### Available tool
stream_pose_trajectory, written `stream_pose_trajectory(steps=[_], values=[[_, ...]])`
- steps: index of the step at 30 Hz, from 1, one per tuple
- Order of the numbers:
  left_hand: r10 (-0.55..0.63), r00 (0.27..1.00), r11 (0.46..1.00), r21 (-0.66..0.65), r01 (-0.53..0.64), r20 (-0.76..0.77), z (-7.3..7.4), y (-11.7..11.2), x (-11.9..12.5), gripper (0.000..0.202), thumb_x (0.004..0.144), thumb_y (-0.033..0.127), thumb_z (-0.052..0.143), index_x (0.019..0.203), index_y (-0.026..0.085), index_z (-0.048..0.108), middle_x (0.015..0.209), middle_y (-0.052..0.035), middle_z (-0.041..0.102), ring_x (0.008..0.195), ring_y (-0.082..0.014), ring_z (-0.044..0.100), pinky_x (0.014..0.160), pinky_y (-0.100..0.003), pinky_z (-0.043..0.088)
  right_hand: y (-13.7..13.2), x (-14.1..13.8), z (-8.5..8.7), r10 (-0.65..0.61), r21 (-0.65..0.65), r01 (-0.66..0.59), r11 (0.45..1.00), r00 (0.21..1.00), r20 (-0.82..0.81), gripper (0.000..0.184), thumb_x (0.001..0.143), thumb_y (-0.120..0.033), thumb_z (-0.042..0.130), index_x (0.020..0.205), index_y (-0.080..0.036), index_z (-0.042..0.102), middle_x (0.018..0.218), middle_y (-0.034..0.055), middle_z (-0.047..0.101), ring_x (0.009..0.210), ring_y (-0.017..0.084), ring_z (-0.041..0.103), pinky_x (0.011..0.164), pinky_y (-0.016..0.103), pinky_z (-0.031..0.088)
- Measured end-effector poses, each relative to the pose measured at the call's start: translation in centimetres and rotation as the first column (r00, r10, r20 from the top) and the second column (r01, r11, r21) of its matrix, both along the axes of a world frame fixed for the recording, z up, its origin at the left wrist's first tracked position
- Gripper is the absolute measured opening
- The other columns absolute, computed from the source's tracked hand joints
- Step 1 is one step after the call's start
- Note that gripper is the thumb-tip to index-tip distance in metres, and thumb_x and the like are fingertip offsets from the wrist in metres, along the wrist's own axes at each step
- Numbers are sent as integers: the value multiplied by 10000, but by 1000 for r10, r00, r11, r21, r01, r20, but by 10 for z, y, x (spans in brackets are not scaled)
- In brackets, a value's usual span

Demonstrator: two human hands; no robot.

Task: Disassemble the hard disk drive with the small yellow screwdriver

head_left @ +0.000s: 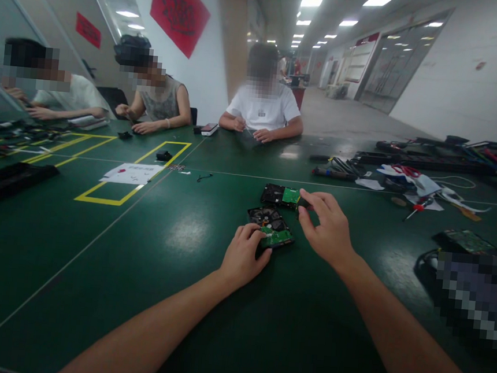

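Two black hard drives with green circuit boards lie on the green table in front of me. My left hand is curled around the near edge of the closer hard drive, gripping it. My right hand hovers just right of both drives, fingers bent, with thumb and forefinger pinching a small dark thing at the right end of the farther hard drive. What that small thing is I cannot make out.
Three people sit along the table's far side, working with their own hands. A white paper lies inside yellow tape markings at left. Tools, cables and a red-handled screwdriver clutter the right; black trays lie at left.
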State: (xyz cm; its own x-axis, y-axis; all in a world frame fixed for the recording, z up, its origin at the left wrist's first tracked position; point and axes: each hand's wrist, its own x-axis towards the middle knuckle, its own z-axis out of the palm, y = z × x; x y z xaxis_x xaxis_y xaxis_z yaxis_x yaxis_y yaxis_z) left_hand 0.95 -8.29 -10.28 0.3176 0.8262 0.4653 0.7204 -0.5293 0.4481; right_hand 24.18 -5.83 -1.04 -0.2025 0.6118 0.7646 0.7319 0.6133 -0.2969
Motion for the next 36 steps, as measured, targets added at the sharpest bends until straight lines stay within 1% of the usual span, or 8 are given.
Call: stream_pose_trajectory(steps=[4,9,16,21,25,32,34,36], values=[[5,1000,1000,-4,-5,-6,0,0,0,332,893,288,721,1207,244,623,1303,-101,570,1233,-308,543,1035,-512,542,3,1,-3,10,7,-10,1000,999,-49,330,974,-242,621,1303,-259,604,1242,119,684,1116,291,687,970,505,581],[-2,1000,1000,4,2,3,0,0,0,332,894,281,718,1208,238,620,1305,-100,568,1231,-305,544,1038,-504,541,2,1,-3,6,-11,-6,1000,998,-64,272,968,-299,669,1228,-239,619,1166,110,718,1008,277,719,882,465,609],[-8,1000,1000,5,8,0,0,0,-1,339,891,285,721,1212,247,618,1306,-102,566,1234,-311,543,1034,-514,541,-2,-2,4,19,6,-19,1000,1000,-7,326,999,-252,589,1324,-262,621,1149,103,671,933,250,687,854,449,592],[-12,1000,1000,5,12,6,1,0,-1,348,896,327,727,1219,249,623,1310,-104,568,1236,-314,544,1033,-520,542,0,3,1,-51,3,51,999,998,-35,245,973,-356,672,1202,-271,654,1056,81,636,847,241,646,769,426,587],[-14,1000,1000,7,14,12,0,0,-1,349,894,324,728,1219,252,625,1315,-101,569,1236,-314,545,1029,-520,544,1,5,1,-82,-6,82,997,995,-49,289,951,-432,706,1180,-264,661,1055,81,617,782,223,620,675,388,565],[-12,1000,1000,11,12,9,0,0,-2,347,900,316,719,1226,248,621,1310,-105,571,1232,-315,542,1030,-522,539,-4,0,10,-26,12,27,1000,997,-67,199,1034,-362,577,1136,-250,706,1022,84,663,888,238,665,817,418,566],[-11,1000,1000,13,11,11,1,-1,-2,347,896,311,723,1222,254,621,1305,-101,572,1229,-314,543,1030,-524,539,-5,0,12,9,-22,-11,1000,996,-93,200,1048,-341,546,1115,-254,713,1045,86,694,944,248,682,834,424,565],[-12,1000,1000,12,12,14,1,0,-2,341,896,306,722,1218,257,620,1304,-99,571,1225,-314,546,1030,-526,539,-5,0,11,20,-107,-38,993,986,-165,195,1042,-362,561,1113,-255,708,1068,78,720,884,234,699,774,406,573]])
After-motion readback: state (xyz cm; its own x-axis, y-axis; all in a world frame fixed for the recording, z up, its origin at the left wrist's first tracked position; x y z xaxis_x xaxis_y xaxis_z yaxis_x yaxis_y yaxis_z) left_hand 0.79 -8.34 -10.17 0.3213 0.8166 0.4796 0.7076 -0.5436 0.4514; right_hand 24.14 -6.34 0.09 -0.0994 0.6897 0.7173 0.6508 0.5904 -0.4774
